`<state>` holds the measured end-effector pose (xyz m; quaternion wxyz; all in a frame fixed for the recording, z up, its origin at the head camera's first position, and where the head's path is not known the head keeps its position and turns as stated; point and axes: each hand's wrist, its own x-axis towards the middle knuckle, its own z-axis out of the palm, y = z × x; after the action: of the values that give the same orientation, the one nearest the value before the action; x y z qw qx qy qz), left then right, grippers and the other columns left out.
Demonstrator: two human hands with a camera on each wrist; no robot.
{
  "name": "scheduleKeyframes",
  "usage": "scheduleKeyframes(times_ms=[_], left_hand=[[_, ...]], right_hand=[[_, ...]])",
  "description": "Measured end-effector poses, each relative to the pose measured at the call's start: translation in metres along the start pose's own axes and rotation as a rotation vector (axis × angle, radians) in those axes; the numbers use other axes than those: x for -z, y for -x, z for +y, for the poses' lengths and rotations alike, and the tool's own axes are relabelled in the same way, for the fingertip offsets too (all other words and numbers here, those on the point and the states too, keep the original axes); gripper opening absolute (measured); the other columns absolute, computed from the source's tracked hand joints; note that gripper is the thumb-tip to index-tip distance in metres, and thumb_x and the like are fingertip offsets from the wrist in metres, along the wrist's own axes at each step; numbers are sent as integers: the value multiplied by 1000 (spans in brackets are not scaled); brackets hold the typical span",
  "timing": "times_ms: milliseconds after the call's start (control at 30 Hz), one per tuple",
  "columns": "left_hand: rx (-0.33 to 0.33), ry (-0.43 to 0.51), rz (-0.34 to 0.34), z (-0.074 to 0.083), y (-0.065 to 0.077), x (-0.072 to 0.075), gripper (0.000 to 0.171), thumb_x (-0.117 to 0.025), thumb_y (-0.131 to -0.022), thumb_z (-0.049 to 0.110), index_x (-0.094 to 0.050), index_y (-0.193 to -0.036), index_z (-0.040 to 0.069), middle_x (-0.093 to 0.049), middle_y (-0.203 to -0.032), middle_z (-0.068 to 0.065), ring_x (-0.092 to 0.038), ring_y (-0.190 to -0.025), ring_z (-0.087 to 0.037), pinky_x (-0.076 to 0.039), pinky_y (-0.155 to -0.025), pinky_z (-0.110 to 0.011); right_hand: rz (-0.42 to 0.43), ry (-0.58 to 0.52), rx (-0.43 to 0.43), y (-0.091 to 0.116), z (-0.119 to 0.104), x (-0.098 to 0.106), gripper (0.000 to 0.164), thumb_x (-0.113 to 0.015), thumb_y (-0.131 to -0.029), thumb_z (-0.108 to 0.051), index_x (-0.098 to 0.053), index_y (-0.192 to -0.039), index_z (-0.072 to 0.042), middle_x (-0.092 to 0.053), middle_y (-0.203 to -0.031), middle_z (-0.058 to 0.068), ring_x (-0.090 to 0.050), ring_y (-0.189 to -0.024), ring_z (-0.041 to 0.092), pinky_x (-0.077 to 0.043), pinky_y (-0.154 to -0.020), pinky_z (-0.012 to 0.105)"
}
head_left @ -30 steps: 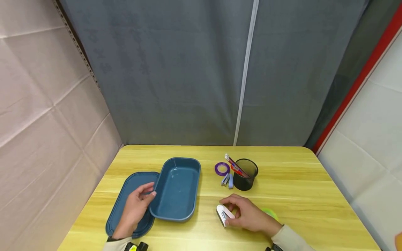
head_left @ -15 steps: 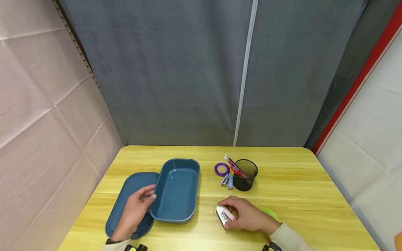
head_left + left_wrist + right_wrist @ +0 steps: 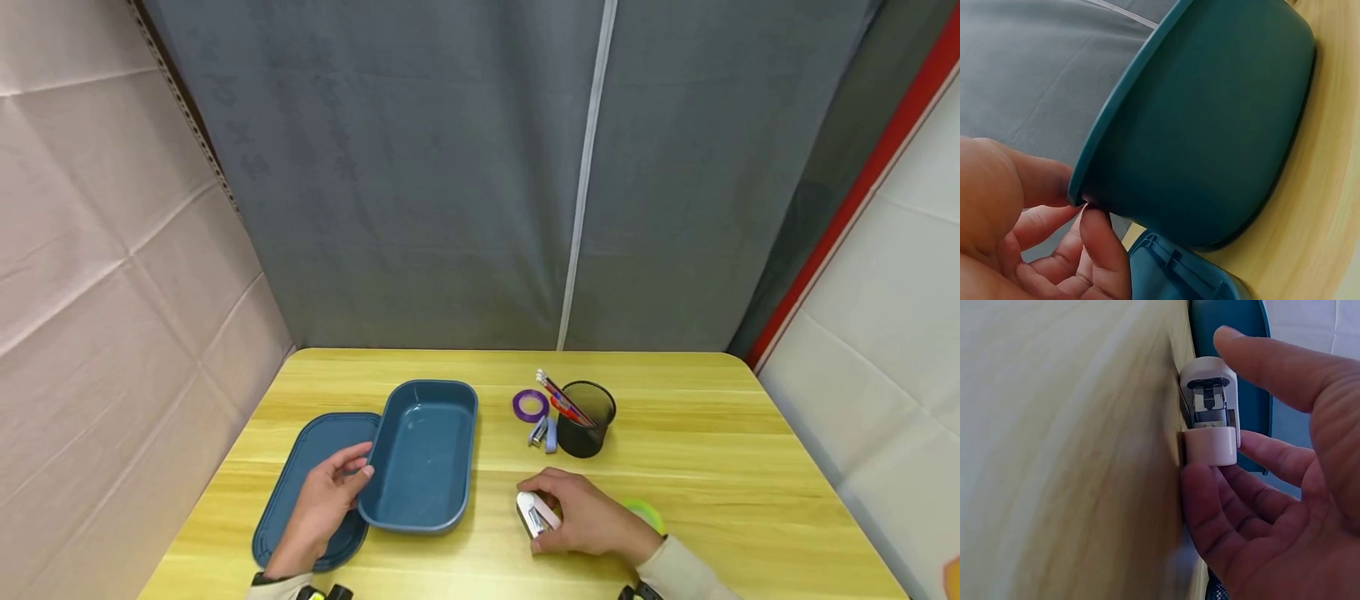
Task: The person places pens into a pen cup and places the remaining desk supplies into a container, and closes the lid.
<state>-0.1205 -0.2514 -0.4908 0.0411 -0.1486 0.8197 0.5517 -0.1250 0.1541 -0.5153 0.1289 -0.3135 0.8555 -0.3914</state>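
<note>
My left hand (image 3: 326, 500) pinches the left rim of an empty blue rectangular container (image 3: 426, 454) between thumb and fingers; the left wrist view shows the rim at the fingertips. Part of that hand hangs over a matching blue lid (image 3: 307, 467). On the right, my right hand (image 3: 585, 512) is curled round a small white and pale pink stapler (image 3: 536, 514), low at the tabletop. Its fingertips (image 3: 1200, 487) meet the stapler's pink end in the right wrist view, and the thumb lies at the white end. The palm side hides part of the stapler in the head view.
Behind the right hand stand a black mesh cup (image 3: 581, 446) with pencils (image 3: 555, 387), a purple tape roll (image 3: 531, 406) and a lilac stapler (image 3: 543, 433). A green ring (image 3: 645, 512) lies partly behind the right wrist. A grey curtain (image 3: 420, 167) backs the table.
The right hand has shifted slightly left and its thumb has slid toward the stapler's near end. More of the green ring shows. The left hand and the container look much the same.
</note>
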Motion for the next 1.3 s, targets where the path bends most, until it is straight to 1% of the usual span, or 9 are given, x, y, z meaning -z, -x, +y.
scheduleKeyframes(times_ms=[133, 300, 467, 633, 767, 900, 1067, 1167, 1300], left_hand=[[11, 16, -3, -1, 0, 1, 48, -69, -102, 12, -61, -149, 15, -61, -132, -13, -62, -93, -18, -55, -67, -31], [19, 32, -7, -2, -1, 1, 48, -69, -102, 12, -61, -149, 15, -61, -129, -11, -61, -89, -17, -54, -67, -30], [28, 41, -16, -4, -1, 2, 48, -69, -102, 14, -60, -150, 16, -62, -128, -10, -61, -89, -16, -54, -67, -30], [35, 51, -19, -5, 0, 2, 48, -69, -103, 14, -60, -150, 17, -62, -127, -10, -61, -88, -15, -54, -68, -30], [27, 55, -25, -4, 0, 2, 48, -69, -103, 16, -60, -150, 16, -63, -126, -9, -61, -86, -14, -53, -68, -30], [30, 48, -29, -3, -1, 2, 49, -69, -103, 18, -59, -151, 16, -63, -127, -9, -60, -90, -16, -53, -68, -31], [44, 45, -28, -4, -2, 2, 49, -69, -104, 21, -59, -151, 17, -63, -129, -10, -60, -94, -19, -53, -69, -33], [44, 48, -27, -4, -2, 2, 49, -70, -104, 21, -58, -152, 17, -64, -128, -10, -61, -94, -19, -53, -69, -33], [40, 45, -27, -3, -2, 1, 49, -70, -104, 21, -59, -151, 17, -64, -127, -10, -61, -94, -19, -53, -69, -33]], right_hand=[[20, 35, 1, -1, -1, -2, 72, -95, -76, -39, -67, -137, -13, -64, -119, -8, -55, -95, 1, -49, -82, 20], [16, 51, -28, -3, -3, -3, 68, -95, -76, -37, -68, -134, -16, -62, -114, -10, -54, -94, 1, -48, -80, 20], [12, 50, -38, -3, -3, -3, 64, -95, -75, -33, -67, -130, -18, -61, -112, -10, -55, -93, 2, -48, -79, 20], [7, 12, -42, -2, -2, -1, 62, -94, -76, -30, -65, -130, -20, -62, -114, -9, -56, -95, 3, -50, -80, 21], [13, -27, -18, -1, 0, 0, 61, -93, -76, -25, -64, -130, -20, -65, -112, -8, -58, -94, 5, -51, -79, 22], [8, -58, 2, -1, 1, 0, 61, -92, -75, -18, -64, -129, -22, -65, -103, -8, -58, -89, 4, -52, -75, 22], [6, -47, 11, -1, 1, 0, 64, -85, -70, -8, -65, -128, -24, -63, -95, -9, -57, -84, 4, -50, -71, 21], [25, -30, 23, -1, 1, -1, 64, -82, -70, -6, -66, -129, -24, -64, -98, -9, -57, -86, 4, -49, -72, 22], [47, -11, 33, 0, 0, -2, 63, -81, -72, -7, -68, -130, -27, -65, -105, -9, -57, -89, 4, -48, -74, 22]])
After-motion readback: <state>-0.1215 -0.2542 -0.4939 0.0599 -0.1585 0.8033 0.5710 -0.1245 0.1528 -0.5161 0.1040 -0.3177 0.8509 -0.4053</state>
